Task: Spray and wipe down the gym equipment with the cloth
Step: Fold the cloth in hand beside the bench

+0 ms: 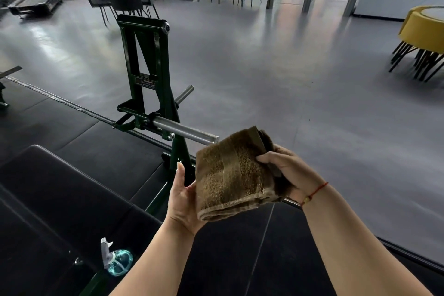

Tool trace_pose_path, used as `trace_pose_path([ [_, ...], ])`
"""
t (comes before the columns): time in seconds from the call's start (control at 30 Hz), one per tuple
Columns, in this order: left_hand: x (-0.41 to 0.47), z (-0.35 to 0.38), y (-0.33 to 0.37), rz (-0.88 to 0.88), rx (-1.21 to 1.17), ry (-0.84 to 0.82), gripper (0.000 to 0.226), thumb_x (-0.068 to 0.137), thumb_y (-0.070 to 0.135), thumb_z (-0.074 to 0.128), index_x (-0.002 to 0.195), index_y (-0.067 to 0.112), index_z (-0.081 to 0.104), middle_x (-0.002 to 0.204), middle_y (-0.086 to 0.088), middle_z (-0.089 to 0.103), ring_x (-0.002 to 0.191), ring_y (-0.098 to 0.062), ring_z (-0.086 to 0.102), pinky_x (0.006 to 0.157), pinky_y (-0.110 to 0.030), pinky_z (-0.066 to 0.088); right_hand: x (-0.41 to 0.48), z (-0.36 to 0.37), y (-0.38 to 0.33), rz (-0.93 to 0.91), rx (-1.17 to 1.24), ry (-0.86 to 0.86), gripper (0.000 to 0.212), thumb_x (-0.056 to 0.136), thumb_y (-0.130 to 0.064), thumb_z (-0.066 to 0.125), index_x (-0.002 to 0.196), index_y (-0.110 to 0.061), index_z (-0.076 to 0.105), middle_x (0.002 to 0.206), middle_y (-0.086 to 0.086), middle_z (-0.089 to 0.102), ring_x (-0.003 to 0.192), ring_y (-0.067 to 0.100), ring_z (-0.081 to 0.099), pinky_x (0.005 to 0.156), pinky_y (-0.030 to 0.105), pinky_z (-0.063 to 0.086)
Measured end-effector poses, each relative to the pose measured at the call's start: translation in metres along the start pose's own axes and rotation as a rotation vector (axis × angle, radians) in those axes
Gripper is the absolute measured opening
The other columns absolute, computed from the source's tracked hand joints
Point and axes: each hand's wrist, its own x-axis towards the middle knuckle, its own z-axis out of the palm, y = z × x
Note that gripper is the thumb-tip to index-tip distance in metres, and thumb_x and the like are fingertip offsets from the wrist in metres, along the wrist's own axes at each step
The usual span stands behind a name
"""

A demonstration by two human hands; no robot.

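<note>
The green machine [149, 74] carries a steel bar [185, 131] that runs lengthwise toward the person. Just past the bar's free end is the folded cloth [230, 175]. The left hand [182, 202] cradles it from underneath and the right hand [286, 170] pinches its fold. The bottle [117, 262] lies well short of the bar, nearer the left arm.

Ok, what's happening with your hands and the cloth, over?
Left hand and right hand hold folded cloth. Spray bottle lying lower left. Steel bar ahead, clear.
</note>
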Motion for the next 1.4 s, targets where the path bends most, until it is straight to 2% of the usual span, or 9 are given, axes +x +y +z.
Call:
trace_pose_path([
  [0.07, -0.004, 0.004, 0.002, 0.019, 0.082, 0.002, 0.06, 0.066, 0.039, 0.088, 0.109, 0.0, 0.073, 0.105, -0.023, 0.071, 0.086, -0.039, 0.073, 0.072, -0.05, 0.061, 0.005, -0.011, 0.009, 0.069, -0.201, 0.066, 0.03, 0.094, 0.0, 0.058, 0.124, -0.004, 0.061, 0.106, 0.019, 0.071, 0.094, 0.033, 0.07, 0.085, 0.046, 0.059],
  [0.17, -0.004, 0.003, -0.001, -0.069, 0.267, 0.105, 0.062, 0.073, -0.004, 0.066, 0.134, -0.001, 0.056, 0.101, -0.024, 0.071, 0.083, -0.039, 0.072, 0.065, -0.046, 0.061, 0.009, -0.021, 0.023, 0.167, -0.379, 0.139, 0.028, 0.096, 0.001, 0.055, 0.122, -0.007, 0.062, 0.116, 0.018, 0.069, 0.107, 0.034, 0.067, 0.098, 0.052, 0.054],
  [0.4, 0.009, 0.015, -0.016, -0.015, 0.505, 0.163, 0.06, 0.085, -0.021, 0.042, 0.129, 0.016, 0.057, 0.108, -0.021, 0.068, 0.1, -0.042, 0.067, 0.085, -0.056, 0.057, 0.013, -0.006, 0.046, 0.166, -0.73, 0.258, 0.03, 0.098, -0.012, 0.053, 0.126, -0.024, 0.051, 0.118, 0.006, 0.063, 0.105, 0.026, 0.062, 0.097, 0.049, 0.053],
  [0.53, 0.008, 0.025, -0.024, 0.044, 0.67, 0.149, 0.055, 0.091, -0.013, 0.049, 0.123, 0.031, 0.058, 0.11, -0.016, 0.07, 0.103, -0.038, 0.069, 0.089, -0.057, 0.058, 0.006, 0.022, 0.054, 0.005, -0.789, 0.259, 0.053, 0.102, -0.018, 0.047, 0.149, -0.039, 0.035, 0.126, 0.0, 0.061, 0.111, 0.023, 0.059, 0.098, 0.04, 0.048],
  [0.63, 0.007, 0.028, -0.029, 0.021, 0.599, 0.132, 0.031, 0.102, 0.034, 0.054, 0.132, 0.033, 0.059, 0.111, -0.009, 0.076, 0.103, -0.033, 0.073, 0.09, -0.058, 0.057, 0.006, 0.04, 0.06, 0.007, -0.646, 0.195, 0.053, 0.105, -0.029, 0.046, 0.153, -0.044, 0.028, 0.123, -0.004, 0.061, 0.11, 0.019, 0.06, 0.102, 0.047, 0.049],
  [0.73, 0.004, 0.021, -0.031, -0.047, 0.486, 0.064, 0.059, 0.097, 0.069, 0.024, 0.128, 0.035, 0.061, 0.114, -0.001, 0.076, 0.104, -0.021, 0.074, 0.081, -0.041, 0.061, 0.01, 0.052, 0.064, 0.074, -0.515, 0.136, 0.058, 0.102, -0.041, 0.051, 0.154, -0.042, 0.025, 0.122, -0.004, 0.06, 0.107, 0.021, 0.061, 0.099, 0.048, 0.052],
  [0.83, 0.001, 0.01, -0.027, -0.023, 0.377, 0.051, 0.071, 0.088, 0.077, 0.018, 0.14, 0.043, 0.052, 0.131, 0.002, 0.068, 0.116, -0.018, 0.067, 0.08, -0.037, 0.059, 0.019, 0.063, 0.07, 0.078, -0.579, 0.123, 0.07, 0.093, -0.057, 0.059, 0.152, -0.041, 0.025, 0.122, -0.005, 0.058, 0.106, 0.02, 0.061, 0.095, 0.044, 0.053],
  [0.97, -0.005, -0.01, -0.012, -0.011, 0.242, 0.077, 0.086, 0.081, 0.084, 0.02, 0.146, 0.036, 0.051, 0.142, -0.006, 0.061, 0.135, -0.029, 0.053, 0.106, -0.05, 0.044, 0.033, 0.078, 0.085, 0.089, -0.63, 0.12, 0.096, 0.077, -0.071, 0.068, 0.155, -0.043, 0.019, 0.13, -0.005, 0.06, 0.111, 0.022, 0.062, 0.099, 0.048, 0.053],
  [1.4, -0.017, -0.134, 0.058, -0.095, 0.059, 0.274, 0.079, 0.095, 0.076, 0.015, 0.136, 0.028, 0.063, 0.131, -0.007, 0.069, 0.126, -0.034, 0.06, 0.105, -0.066, 0.041, 0.095, 0.168, 0.158, 0.307, -0.716, 0.015, 0.08, 0.097, -0.026, 0.064, 0.158, -0.04, 0.014, 0.139, -0.001, 0.055, 0.119, 0.022, 0.057, 0.105, 0.047, 0.048],
])
